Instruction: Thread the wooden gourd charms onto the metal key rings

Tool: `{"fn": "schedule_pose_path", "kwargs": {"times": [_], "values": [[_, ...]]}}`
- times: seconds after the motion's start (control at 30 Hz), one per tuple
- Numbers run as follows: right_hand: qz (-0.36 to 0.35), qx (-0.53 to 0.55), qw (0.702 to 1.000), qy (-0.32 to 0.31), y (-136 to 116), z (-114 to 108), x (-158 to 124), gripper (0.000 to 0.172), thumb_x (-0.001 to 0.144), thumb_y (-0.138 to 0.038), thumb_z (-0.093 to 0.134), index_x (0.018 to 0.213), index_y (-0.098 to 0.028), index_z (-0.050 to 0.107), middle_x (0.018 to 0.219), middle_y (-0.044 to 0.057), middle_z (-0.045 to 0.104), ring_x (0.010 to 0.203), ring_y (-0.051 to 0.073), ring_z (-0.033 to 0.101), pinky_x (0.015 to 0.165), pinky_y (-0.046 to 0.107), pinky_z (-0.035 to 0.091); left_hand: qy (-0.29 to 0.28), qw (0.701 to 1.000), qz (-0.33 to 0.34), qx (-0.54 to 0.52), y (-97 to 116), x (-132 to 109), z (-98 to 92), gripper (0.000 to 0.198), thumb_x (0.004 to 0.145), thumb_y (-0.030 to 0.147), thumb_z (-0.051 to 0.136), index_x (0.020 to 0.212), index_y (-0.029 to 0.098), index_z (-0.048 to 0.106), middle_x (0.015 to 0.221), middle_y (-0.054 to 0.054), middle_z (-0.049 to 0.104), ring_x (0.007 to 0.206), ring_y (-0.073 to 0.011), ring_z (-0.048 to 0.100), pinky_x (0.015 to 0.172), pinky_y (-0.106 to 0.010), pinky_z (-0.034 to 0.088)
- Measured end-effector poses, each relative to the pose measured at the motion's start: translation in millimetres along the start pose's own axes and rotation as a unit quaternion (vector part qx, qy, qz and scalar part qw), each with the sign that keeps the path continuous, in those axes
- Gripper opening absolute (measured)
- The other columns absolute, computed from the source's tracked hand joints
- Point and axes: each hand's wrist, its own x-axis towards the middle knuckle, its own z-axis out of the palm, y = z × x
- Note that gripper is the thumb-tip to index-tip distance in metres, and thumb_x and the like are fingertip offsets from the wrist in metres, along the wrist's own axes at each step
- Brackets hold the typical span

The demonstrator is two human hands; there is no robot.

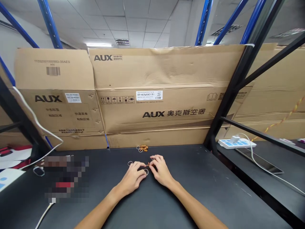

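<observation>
Small brown beads (148,164) lie between my two hands on the black tabletop. My right hand (162,171) has its thumb and index finger closed around them, with the other fingers curled above. From the other side, my left hand (133,178) reaches in, its index fingertip close to the beads and its thumb apart from it. A metal ring (146,172) sits by the left fingertips, and another metal ring (130,163) is just beyond the left knuckles. Whether the beads are joined to either ring is too small to tell.
Farther back, a cluster of brown beads (144,148) with metal rings (138,147) lies near the cardboard wall (154,121). A blurred-out item (64,178) with a white cable (44,213) is at left. Beyond the black frame at right are a power strip (226,144) and a dark flat device (262,162).
</observation>
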Motion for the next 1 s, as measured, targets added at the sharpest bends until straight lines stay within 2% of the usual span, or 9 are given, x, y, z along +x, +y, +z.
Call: {"fn": "schedule_pose_path", "kwargs": {"times": [0.1, 0.23, 0.43, 0.53, 0.63, 0.7, 0.77, 0.9, 1.0], "values": [[0.004, -0.035, 0.999, 0.007, 5.8, -2.0, 0.3, 0.012, 0.088, -0.017, 0.05, 0.083, -0.021, 0.059, 0.115, 0.008, 0.056, 0.112, 0.026, 0.044, 0.093, 0.044, 0.041, 0.022, 0.999, -0.021, 0.037, -7.9, -1.1, 2.8, 0.015, 0.091, 0.02, 0.048, 0.086, 0.021, 0.062, 0.115, -0.007, 0.057, 0.106, -0.0233, 0.051, 0.089, -0.041, 0.041], [0.01, -0.086, 0.996, -0.002, 9.5, -0.7, -0.9, 0.008, 0.086, -0.018, 0.053, 0.089, -0.021, 0.06, 0.114, 0.008, 0.057, 0.112, 0.027, 0.044, 0.092, 0.043, 0.041, 0.058, 0.991, -0.093, 0.078, -28.1, -3.2, 7.0, 0.011, 0.088, 0.02, 0.051, 0.08, 0.019, 0.058, 0.113, -0.009, 0.056, 0.106, -0.0256, 0.051, 0.087, -0.043, 0.042], [0.038, -0.128, 0.991, 0.002, 14.5, 0.6, 0.2, 0.011, 0.088, -0.02, 0.052, 0.09, -0.023, 0.063, 0.112, 0.008, 0.059, 0.109, 0.026, 0.047, 0.091, 0.043, 0.04, 0.075, 0.981, -0.144, 0.108, -46.3, -5.2, 3.9, 0.012, 0.087, 0.02, 0.049, 0.078, 0.019, 0.056, 0.111, -0.009, 0.057, 0.105, -0.0258, 0.053, 0.085, -0.041, 0.043], [0.049, -0.138, 0.989, -0.006, 16.3, 0.3, 1.6, 0.011, 0.089, -0.02, 0.052, 0.089, -0.023, 0.063, 0.11, 0.008, 0.059, 0.107, 0.025, 0.049, 0.087, 0.039, 0.043, 0.059, 0.981, -0.141, 0.118, -48.8, 2.3, 6.0, 0.01, 0.087, 0.02, 0.049, 0.091, 0.019, 0.058, 0.113, -0.01, 0.058, 0.105, -0.0258, 0.054, 0.086, -0.041, 0.044], [0.054, -0.145, 0.988, -0.011, 16.5, 0.5, 2.5, 0.011, 0.088, -0.019, 0.052, 0.088, -0.023, 0.063, 0.11, 0.008, 0.059, 0.107, 0.025, 0.049, 0.086, 0.038, 0.043, 0.027, 0.983, -0.126, 0.131, -52.8, 19.9, 14.5, 0.023, 0.087, 0.024, 0.05, 0.108, 0.018, 0.057, 0.118, -0.012, 0.059, 0.112, -0.0276, 0.053, 0.092, -0.042, 0.042], [0.054, -0.144, 0.988, -0.009, 15.9, 0.6, 2.7, 0.012, 0.089, -0.018, 0.052, 0.088, -0.023, 0.063, 0.11, 0.008, 0.059, 0.107, 0.025, 0.049, 0.086, 0.038, 0.043, 0.002, 0.985, -0.109, 0.136, -57.4, 35.8, 21.8, 0.033, 0.088, 0.026, 0.048, 0.12, 0.018, 0.053, 0.131, -0.012, 0.054, 0.121, -0.0277, 0.048, 0.1, -0.043, 0.037], [0.054, -0.142, 0.988, -0.005, 15.1, 0.7, 2.7, 0.012, 0.089, -0.018, 0.052, 0.089, -0.023, 0.063, 0.11, 0.008, 0.059, 0.108, 0.024, 0.048, 0.087, 0.038, 0.042, -0.014, 0.981, -0.13, 0.145, -62.6, 52.0, 28.7, 0.043, 0.089, 0.029, 0.046, 0.13, 0.015, 0.047, 0.14, -0.015, 0.045, 0.13, -0.0285, 0.04, 0.104, -0.043, 0.034], [0.055, -0.149, 0.987, -0.005, 14.6, 0.5, 2.7, 0.011, 0.089, -0.018, 0.052, 0.09, -0.022, 0.062, 0.11, 0.008, 0.058, 0.108, 0.023, 0.048, 0.086, 0.036, 0.042, -0.052, 0.969, -0.183, 0.157, -65.5, 70.3, 38.6, 0.045, 0.094, 0.034, 0.039, 0.13, 0.009, 0.047, 0.14, -0.019, 0.045, 0.131, -0.0312, 0.04, 0.104, -0.045, 0.034], [0.06, -0.153, 0.986, -0.004, 16.8, 1.0, 2.6, 0.011, 0.089, -0.019, 0.052, 0.09, -0.023, 0.063, 0.11, 0.007, 0.058, 0.108, 0.023, 0.048, 0.088, 0.037, 0.042, -0.056, 0.977, -0.144, 0.149, -53.5, 61.4, 42.6, 0.044, 0.094, 0.038, 0.04, 0.13, 0.014, 0.049, 0.14, -0.016, 0.046, 0.131, -0.0289, 0.04, 0.105, -0.043, 0.035]]}}
